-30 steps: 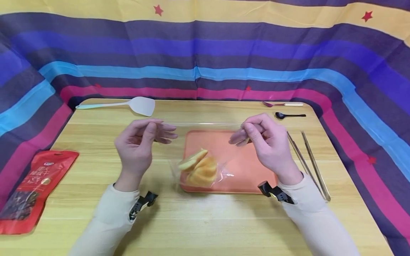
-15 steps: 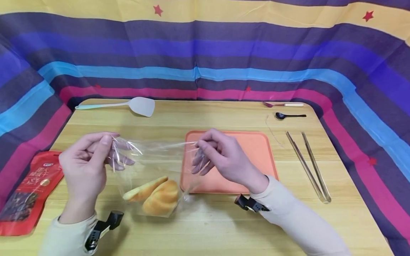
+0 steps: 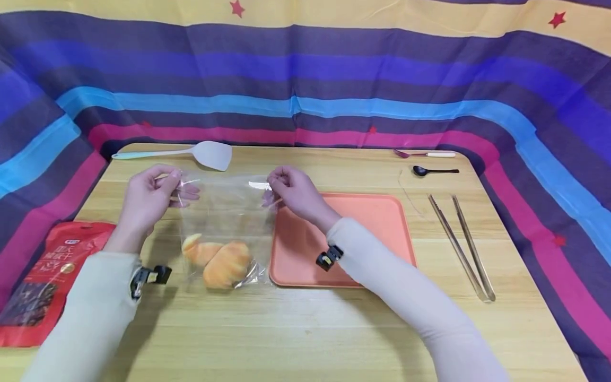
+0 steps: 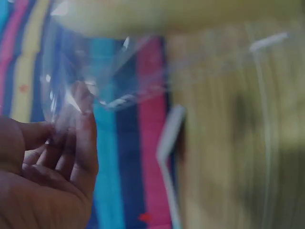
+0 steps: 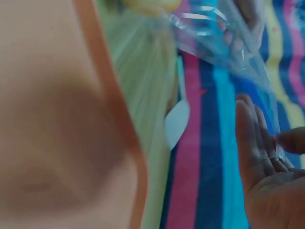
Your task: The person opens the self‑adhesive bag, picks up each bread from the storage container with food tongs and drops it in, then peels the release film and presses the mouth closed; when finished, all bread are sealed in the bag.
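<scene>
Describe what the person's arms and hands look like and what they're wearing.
Both hands, left hand and right hand, are bare. Long cream sleeves cover both arms to the wrists. A small black clip-like device sits at each wrist.

- Clear plastic bag (image 3: 224,223): see-through and crinkled, hanging upright with its top edge stretched level and pinched at both corners; its bottom rests on the wooden table, at 9 o'clock from the orange tray, just beside it.
- Bread rolls (image 3: 217,260): two golden-orange pieces lying side by side in the bag's bottom.
</scene>
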Demonstrator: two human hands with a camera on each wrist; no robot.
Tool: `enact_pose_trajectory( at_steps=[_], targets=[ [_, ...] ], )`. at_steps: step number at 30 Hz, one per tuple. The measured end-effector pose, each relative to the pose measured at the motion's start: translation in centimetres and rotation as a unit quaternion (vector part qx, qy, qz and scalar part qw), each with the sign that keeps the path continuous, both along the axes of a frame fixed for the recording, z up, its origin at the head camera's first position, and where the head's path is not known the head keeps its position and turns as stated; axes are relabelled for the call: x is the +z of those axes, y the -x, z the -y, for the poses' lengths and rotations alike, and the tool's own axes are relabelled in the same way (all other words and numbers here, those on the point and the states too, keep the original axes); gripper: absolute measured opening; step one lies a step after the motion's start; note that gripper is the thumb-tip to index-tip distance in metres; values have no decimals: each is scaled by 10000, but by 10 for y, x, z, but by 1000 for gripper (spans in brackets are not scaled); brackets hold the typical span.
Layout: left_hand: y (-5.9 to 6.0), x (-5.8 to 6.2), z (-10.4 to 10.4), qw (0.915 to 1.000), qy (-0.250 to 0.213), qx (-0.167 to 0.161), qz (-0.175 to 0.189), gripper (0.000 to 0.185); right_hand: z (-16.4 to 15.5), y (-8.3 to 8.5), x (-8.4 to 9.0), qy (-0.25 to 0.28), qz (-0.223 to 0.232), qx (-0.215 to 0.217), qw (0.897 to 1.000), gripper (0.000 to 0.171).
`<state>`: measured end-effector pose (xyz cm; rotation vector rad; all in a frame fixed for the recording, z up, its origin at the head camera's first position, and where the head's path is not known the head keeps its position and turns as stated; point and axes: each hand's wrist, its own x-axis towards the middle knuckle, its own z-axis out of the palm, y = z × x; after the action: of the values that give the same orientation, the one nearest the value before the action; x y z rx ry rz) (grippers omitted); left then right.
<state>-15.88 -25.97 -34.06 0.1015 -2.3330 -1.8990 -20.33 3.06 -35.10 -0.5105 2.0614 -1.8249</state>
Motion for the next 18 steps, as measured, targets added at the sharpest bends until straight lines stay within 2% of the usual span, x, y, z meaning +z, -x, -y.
enact_pose_trajectory(
  at_steps=[2, 4, 8, 10, 13, 18],
  targets=[
    [17, -8, 6, 9988, 462, -64, 119, 23, 5, 13, -6, -465, -350, -102, 9983, 21],
    [33, -14, 13, 9972, 641, -197, 329, 25, 9, 25, -12, -1074, -760, -173, 9912, 17],
    [55, -23, 23, 9878, 1251, -542, 757, 30, 16, 44, -25, -2243, -1475, -162, 9632, 13],
    [63, -26, 25, 9820, 1470, -726, 935, 31, 18, 52, -30, -2631, -1625, -171, 9508, 12],
    [73, -29, 26, 9770, 1545, -942, 1133, 30, 21, 62, -35, -3046, -1686, -242, 9371, 12],
    [82, -34, 24, 9677, 1569, -1265, 1513, 35, 22, 72, -45, -3445, -1520, -214, 9262, 17]
  ],
)
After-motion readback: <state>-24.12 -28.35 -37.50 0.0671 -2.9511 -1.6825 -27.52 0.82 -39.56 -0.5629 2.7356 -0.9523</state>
